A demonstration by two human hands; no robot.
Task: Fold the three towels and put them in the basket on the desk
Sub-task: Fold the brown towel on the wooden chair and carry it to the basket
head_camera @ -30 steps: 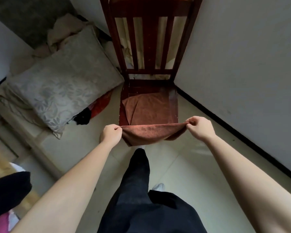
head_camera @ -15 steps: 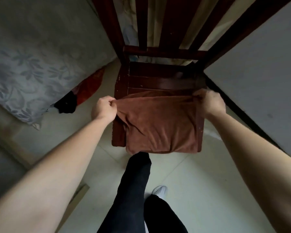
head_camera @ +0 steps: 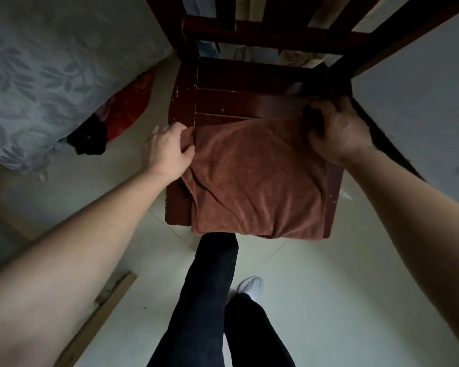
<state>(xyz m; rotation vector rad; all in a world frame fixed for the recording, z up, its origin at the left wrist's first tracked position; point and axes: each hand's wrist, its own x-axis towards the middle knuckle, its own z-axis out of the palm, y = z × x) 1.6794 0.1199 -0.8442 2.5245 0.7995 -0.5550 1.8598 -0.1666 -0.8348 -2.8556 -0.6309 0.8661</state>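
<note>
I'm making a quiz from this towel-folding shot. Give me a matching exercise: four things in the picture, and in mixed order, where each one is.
Things:
1. brown towel
2. left hand
3. right hand
4. white shoe

Places:
A. on the floor
B. spread on the chair seat
C. holding the towel's far right corner
D. pinching the towel's far left corner

Pairs: 1-B, 2-D, 3-C, 4-A

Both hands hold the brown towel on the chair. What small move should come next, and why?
Probably let go and smooth it flat: the left hand and right hand pinch the far corners of the brown towel, which lies doubled on the chair seat, and creases run across its left half.
</note>
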